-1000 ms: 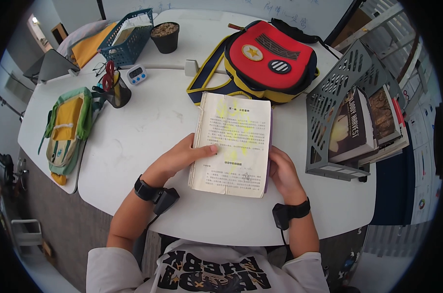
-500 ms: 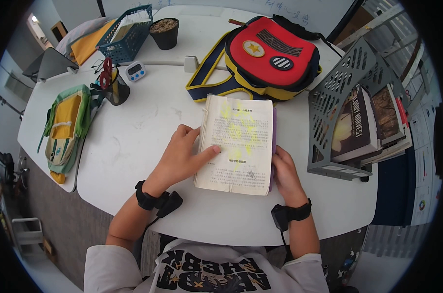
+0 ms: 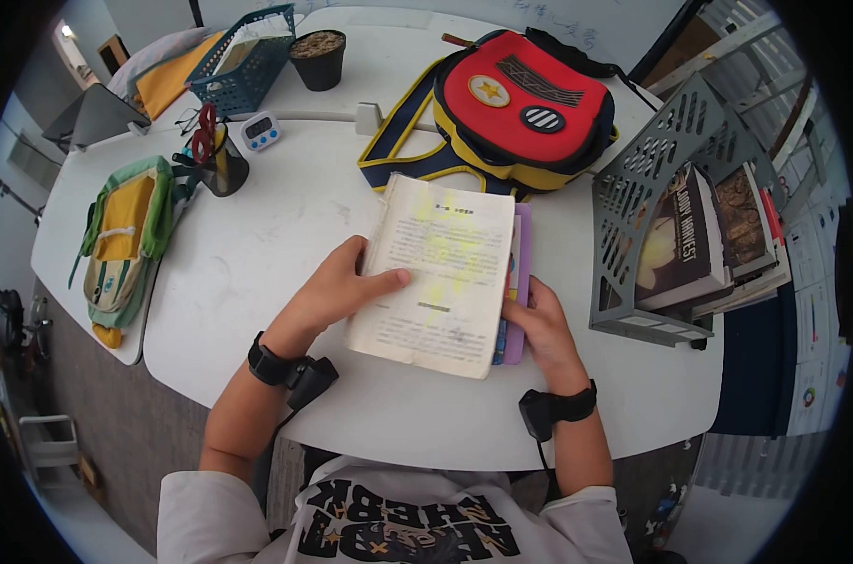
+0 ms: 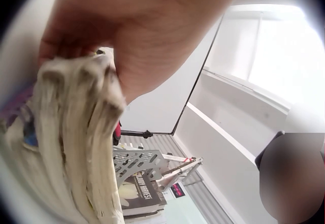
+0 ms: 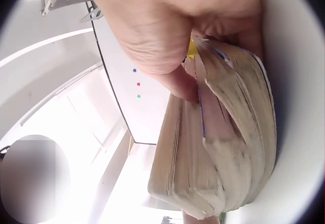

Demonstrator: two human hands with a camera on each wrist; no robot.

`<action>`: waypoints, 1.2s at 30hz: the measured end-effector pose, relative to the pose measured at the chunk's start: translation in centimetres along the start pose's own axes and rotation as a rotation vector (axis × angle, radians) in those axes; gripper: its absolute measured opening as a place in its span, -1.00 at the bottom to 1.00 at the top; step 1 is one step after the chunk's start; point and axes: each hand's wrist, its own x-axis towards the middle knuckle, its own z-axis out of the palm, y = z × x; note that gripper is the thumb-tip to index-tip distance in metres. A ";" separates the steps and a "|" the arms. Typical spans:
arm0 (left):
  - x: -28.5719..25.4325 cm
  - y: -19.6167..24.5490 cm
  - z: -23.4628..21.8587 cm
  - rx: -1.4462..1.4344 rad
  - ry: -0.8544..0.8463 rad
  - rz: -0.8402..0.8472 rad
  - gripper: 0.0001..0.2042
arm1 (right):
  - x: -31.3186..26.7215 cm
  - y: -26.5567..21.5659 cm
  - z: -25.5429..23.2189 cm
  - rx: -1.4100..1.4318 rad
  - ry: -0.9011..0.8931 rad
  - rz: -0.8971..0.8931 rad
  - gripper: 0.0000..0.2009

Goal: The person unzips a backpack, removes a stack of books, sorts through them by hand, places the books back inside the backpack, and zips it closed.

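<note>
My left hand [image 3: 337, 293] grips the left edge of a worn book [image 3: 436, 268], thumb on its upward-facing printed page, which carries yellow marks. Beneath it, sticking out on the right, lies a purple-covered book [image 3: 524, 249]. My right hand [image 3: 545, 331] pinches this lower book at its right edge. In the right wrist view the right thumb [image 5: 184, 86] reaches between the upper pages and a thin blue-edged cover, with fingers underneath. The left wrist view has the thick, wavy page edges [image 4: 76, 132] close below the left hand.
Beyond the books lies a red, navy and yellow bag [image 3: 539, 103]. A grey rack [image 3: 624, 235] with books stands to the right. Leftward are a green pencil case [image 3: 128, 249], a pen holder [image 3: 227, 167], a timer [image 3: 261, 131], a plant pot [image 3: 319, 66] and a blue basket [image 3: 243, 80].
The worn upper book has slid left and turned slightly, with my left hand moving along. More of the purple-covered book now shows, and my right thumb has come over its edge.
</note>
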 end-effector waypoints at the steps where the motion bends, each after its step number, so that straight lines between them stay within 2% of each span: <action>1: -0.1 0.2 -0.1 -0.001 -0.002 0.002 -0.36 | 0.0 0.1 0.4 -0.041 0.014 -0.041 -0.61; 3: -0.3 0.8 -0.4 -0.102 -0.074 -0.046 -0.34 | -0.1 -0.1 0.8 -0.079 0.032 -0.084 -0.60; 7: -0.2 0.5 -0.9 -0.171 -0.084 -0.026 -0.38 | -0.3 -0.5 0.8 -0.010 0.019 -0.042 -0.60; 9: -0.4 0.7 -1.4 -0.189 -0.027 0.070 -0.40 | -0.4 -0.4 0.6 0.030 0.029 -0.044 -0.59; 12: -1.2 1.5 -2.6 -0.269 0.039 0.112 -0.46 | -0.5 -0.3 0.8 0.068 0.016 -0.048 -0.61; 15: -0.6 0.7 -4.5 -0.559 0.058 0.146 -0.49 | -0.5 -0.2 0.7 0.066 0.040 -0.057 -0.60; 19: 1.1 -1.7 -7.8 -0.838 0.024 0.166 -0.49 | -0.6 -0.5 0.2 0.242 0.061 -0.010 -0.55; 22: 1.5 -2.6 -8.6 -0.863 -0.031 0.122 -0.50 | -0.7 -1.7 0.1 0.320 0.047 0.036 -0.51; 24: 1.3 -2.1 -7.5 -0.816 -0.013 0.112 -0.50 | -0.8 -1.9 0.2 0.331 0.042 0.059 -0.48; 25: 1.2 -1.8 -7.1 -0.767 0.001 0.106 -0.49 | -0.9 -1.9 0.3 0.240 0.005 0.048 -0.46; 26: 1.9 -2.7 -7.3 -0.789 -0.058 0.086 -0.42 | -0.8 -2.0 0.4 0.148 -0.033 0.034 -0.44; 29: 2.1 -3.3 -7.4 -0.812 -0.007 0.095 -0.44 | -0.8 -0.9 0.3 0.134 0.009 -0.052 -0.42; 33: 2.7 -4.8 -8.5 -1.006 -0.099 0.166 -0.48 | -1.3 -1.1 0.1 0.223 0.051 -0.063 -0.42; 36: 2.5 -4.8 -8.3 -1.091 0.008 0.160 -0.55 | -2.1 -2.2 -1.1 0.278 0.090 -0.188 -0.41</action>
